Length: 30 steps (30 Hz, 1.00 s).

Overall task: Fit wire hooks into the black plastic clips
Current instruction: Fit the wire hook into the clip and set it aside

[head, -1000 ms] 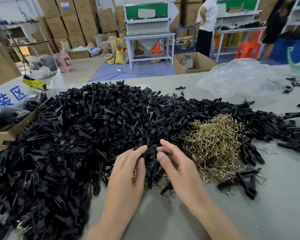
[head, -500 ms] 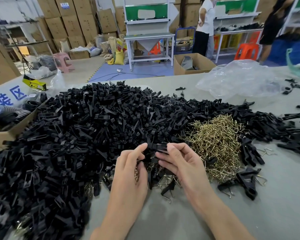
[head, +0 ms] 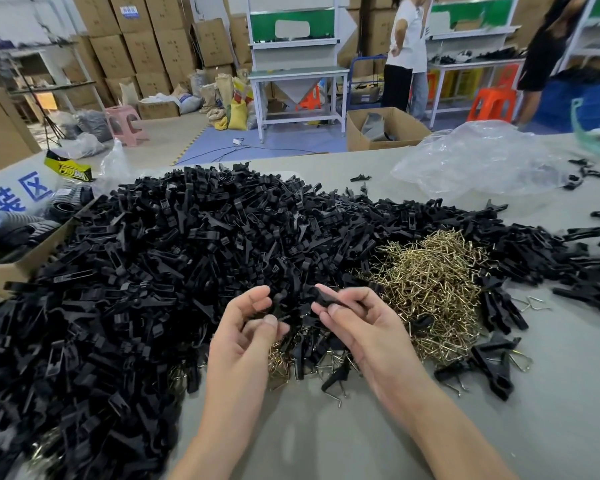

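Observation:
A huge heap of black plastic clips (head: 160, 271) covers the left and middle of the grey table (head: 326, 445). A mound of brass wire hooks (head: 430, 271) lies to its right. My right hand (head: 364, 327) pinches a black clip (head: 326, 296) between thumb and fingers, raised just over the heap's near edge. My left hand (head: 246, 327) is beside it with curled fingers touching black clips; what it holds is unclear. Under my hands lie a few brass hooks (head: 281, 362) and clips with hooks fitted.
Finished clips with wire hooks (head: 489, 365) lie at the right of the hooks. A crumpled clear plastic bag (head: 478, 157) sits at the back right. A cardboard box (head: 4, 268) stands at the left edge. Two people stand at benches far behind.
Both hands have lifted from the heap and turned palms partly upward. My right hand has drawn a black clip out of the pile.

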Each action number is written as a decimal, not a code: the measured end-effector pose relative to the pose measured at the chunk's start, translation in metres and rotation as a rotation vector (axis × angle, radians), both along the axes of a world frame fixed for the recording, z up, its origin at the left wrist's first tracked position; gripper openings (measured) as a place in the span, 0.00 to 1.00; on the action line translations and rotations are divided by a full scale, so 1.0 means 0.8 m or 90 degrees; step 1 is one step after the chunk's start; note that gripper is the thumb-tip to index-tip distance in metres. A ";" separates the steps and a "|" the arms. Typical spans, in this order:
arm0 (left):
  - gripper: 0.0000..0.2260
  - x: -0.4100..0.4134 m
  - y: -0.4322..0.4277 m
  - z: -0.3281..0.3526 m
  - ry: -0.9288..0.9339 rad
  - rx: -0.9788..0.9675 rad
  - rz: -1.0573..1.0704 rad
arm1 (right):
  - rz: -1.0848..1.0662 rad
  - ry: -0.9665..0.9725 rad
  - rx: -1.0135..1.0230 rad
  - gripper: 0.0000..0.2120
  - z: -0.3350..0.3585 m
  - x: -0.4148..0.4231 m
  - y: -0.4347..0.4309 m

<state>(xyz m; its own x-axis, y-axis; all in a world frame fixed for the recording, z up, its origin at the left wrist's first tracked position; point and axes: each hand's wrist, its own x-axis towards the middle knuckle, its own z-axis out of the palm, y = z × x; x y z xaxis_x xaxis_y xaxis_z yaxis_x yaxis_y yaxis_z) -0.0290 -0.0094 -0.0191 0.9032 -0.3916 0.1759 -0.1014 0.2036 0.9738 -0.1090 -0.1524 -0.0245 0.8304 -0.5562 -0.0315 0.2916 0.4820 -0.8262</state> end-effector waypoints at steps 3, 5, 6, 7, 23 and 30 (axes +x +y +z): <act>0.16 0.000 -0.005 -0.002 0.072 -0.038 -0.059 | 0.018 0.008 -0.051 0.15 0.000 0.002 0.002; 0.14 -0.004 -0.007 -0.002 0.122 -0.072 -0.090 | 0.025 0.021 -0.092 0.15 0.001 0.001 0.006; 0.14 -0.006 -0.008 -0.002 0.140 -0.084 -0.102 | 0.027 0.027 -0.105 0.15 0.001 0.001 0.008; 0.14 -0.007 -0.009 -0.002 0.149 -0.086 -0.110 | 0.030 0.035 -0.116 0.14 0.001 0.001 0.009; 0.13 -0.011 -0.004 0.005 0.033 0.002 -0.080 | 0.099 0.108 -0.225 0.24 -0.005 -0.002 0.002; 0.09 -0.014 -0.004 0.006 0.021 0.020 -0.047 | 0.084 0.100 -0.175 0.22 -0.007 -0.004 0.003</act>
<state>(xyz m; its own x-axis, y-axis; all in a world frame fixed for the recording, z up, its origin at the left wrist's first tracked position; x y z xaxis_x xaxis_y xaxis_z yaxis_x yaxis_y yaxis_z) -0.0400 -0.0127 -0.0145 0.8769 -0.4621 0.1328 -0.0550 0.1779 0.9825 -0.1125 -0.1503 -0.0298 0.8928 -0.4496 -0.0293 0.0999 0.2609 -0.9602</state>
